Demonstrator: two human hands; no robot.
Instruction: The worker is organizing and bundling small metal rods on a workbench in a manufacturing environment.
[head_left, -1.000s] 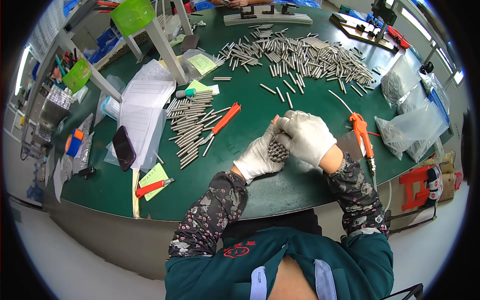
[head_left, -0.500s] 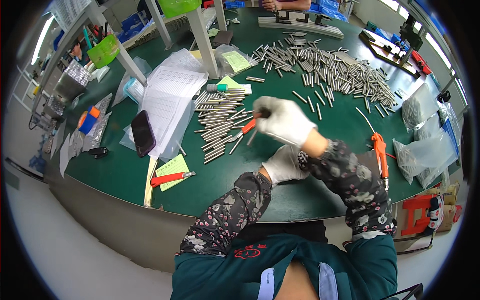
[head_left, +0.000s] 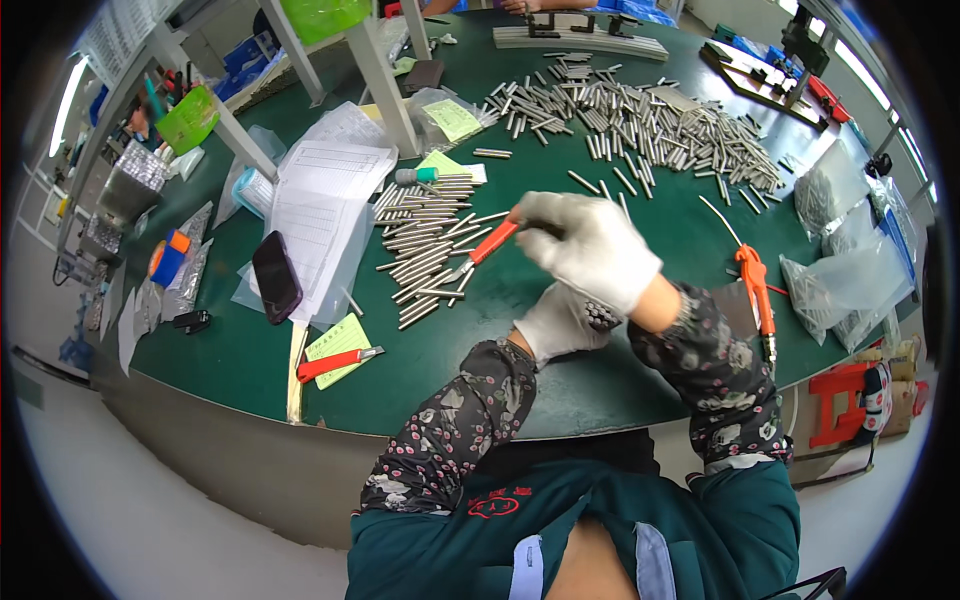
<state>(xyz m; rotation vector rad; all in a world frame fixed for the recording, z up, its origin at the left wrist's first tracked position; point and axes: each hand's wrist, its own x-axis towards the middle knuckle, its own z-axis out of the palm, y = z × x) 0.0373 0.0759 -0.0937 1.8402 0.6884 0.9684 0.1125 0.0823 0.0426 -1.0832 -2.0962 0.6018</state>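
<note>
My left hand [head_left: 556, 325], in a white glove, is closed round a bundle of short metal pins [head_left: 601, 316], whose round ends show at its right side. Just above it hovers my right hand [head_left: 592, 248], also gloved, its fingers curled together. Whatever those fingers may hold is hidden. By its fingertips lies a red utility knife [head_left: 494, 241], its blade end over a loose layer of metal pins [head_left: 420, 250]. A much larger heap of metal pins [head_left: 670, 130] spreads across the far right of the green table [head_left: 450, 370].
Left are paper sheets [head_left: 318, 205], a black phone [head_left: 276, 277] and another red knife [head_left: 330, 365] on a yellow-green note. An orange air gun [head_left: 756, 290] and plastic bags of pins [head_left: 840, 290] lie right. A metal rail [head_left: 580, 40] and another person's hand [head_left: 522, 5] are beyond.
A pin that showed below my right fingers is out of sight. The right hand has shifted slightly, baring more of the knife handle, and the bundle's ends show more. The whole view has shifted slightly.
</note>
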